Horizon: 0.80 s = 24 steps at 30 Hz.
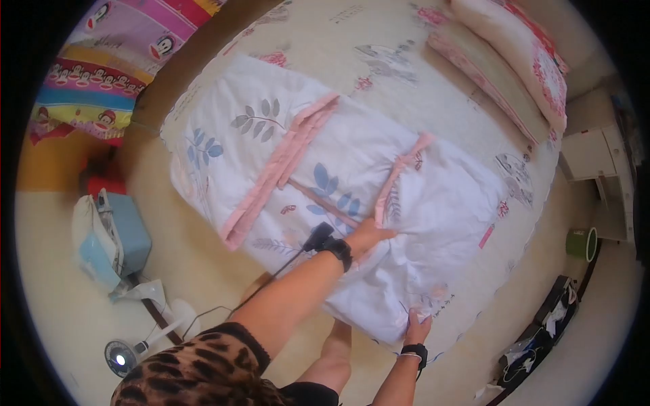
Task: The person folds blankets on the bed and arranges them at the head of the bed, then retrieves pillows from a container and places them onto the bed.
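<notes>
A white duvet cover (257,149) with blue and grey leaf prints and pink edging lies partly folded over the bed. My left hand (369,238) is closed on its fabric beside a pink edge strip, where creases gather around the fingers. Lower down, my right hand (418,327) grips the cover near the bed's front edge, thumb on top; its other fingers are mostly hidden under the cloth. One pink-trimmed band crosses the cover diagonally on the left, and a second twisted pink edge (406,159) runs up from my left hand.
A floral bedsheet (393,34) covers the bed, with pillows (514,61) at the far right. A fan (122,357) and a light-blue bin (125,230) stand left. On the right are a green bucket (581,243) and a black case (542,331). Cartoon-print bedding (101,81) lies upper left.
</notes>
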### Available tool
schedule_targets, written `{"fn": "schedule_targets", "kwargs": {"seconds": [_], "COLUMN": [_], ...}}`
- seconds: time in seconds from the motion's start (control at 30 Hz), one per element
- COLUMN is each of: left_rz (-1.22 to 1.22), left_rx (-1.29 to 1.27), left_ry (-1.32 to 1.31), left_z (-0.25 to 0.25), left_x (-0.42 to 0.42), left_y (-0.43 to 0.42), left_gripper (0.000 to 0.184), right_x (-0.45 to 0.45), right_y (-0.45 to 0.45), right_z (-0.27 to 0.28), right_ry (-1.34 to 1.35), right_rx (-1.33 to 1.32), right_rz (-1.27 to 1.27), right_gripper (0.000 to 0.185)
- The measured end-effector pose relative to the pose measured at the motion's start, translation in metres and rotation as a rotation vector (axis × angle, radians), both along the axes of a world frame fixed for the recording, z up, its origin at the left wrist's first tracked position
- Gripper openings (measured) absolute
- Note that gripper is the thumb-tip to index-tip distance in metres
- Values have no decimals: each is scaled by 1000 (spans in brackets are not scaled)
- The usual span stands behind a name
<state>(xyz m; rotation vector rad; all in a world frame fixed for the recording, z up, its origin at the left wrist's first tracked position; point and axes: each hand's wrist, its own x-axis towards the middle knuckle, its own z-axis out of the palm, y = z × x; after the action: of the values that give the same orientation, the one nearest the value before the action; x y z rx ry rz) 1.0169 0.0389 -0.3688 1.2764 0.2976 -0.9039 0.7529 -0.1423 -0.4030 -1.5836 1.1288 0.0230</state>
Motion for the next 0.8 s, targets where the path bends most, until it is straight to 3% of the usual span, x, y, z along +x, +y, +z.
{"fn": "schedule_targets", "kwargs": {"seconds": [0.13, 0.23, 0.3, 0.33, 0.4, 0.43, 0.5, 0.57, 0.6, 0.67, 0.73, 0.8], "left_rz": [-26, -82, -116, -109, 53, 57, 134, 67, 71, -57, 44, 149], "left_rx": [-21, -24, 126, 125, 25, 24, 255, 390, 392, 802, 797, 783], "left_ry": [-99, 29, -218, -215, -730, -727, -926, -717, -719, -635, -745, -853], "left_z": [5, 25, 50, 67, 97, 102, 109, 116, 106, 60, 13, 9], "left_x": [4, 5, 0, 0, 0, 3, 14, 30, 38, 48, 43, 45], "left_y": [3, -1, -7, -6, -1, 6, 34, 69, 83, 108, 122, 134], "left_gripper": [45, 43, 45, 45, 46, 46, 48, 55, 55, 58, 55, 54], "right_x": [6, -4, -1, 2, 13, 17, 23, 21, 21, 25, 27, 28], "right_y": [1, -1, -1, 1, 11, 17, 32, 45, 50, 60, 68, 76], "right_z": [8, -5, 0, 6, 36, 49, 67, 66, 66, 55, 41, 43], "right_ry": [-16, -43, -64, -62, -51, -48, -38, -60, -82, -48, -4, -20], "right_rx": [201, 291, 196, 195, 46, 44, 136, 217, 296, 322, 265, 173], "right_rz": [-164, -236, -181, -174, 8, 12, 20, 75, 124, 199, 243, 286], "right_gripper": [38, 39, 49, 49, 57, 57, 67, 70, 72, 75, 79, 79]}}
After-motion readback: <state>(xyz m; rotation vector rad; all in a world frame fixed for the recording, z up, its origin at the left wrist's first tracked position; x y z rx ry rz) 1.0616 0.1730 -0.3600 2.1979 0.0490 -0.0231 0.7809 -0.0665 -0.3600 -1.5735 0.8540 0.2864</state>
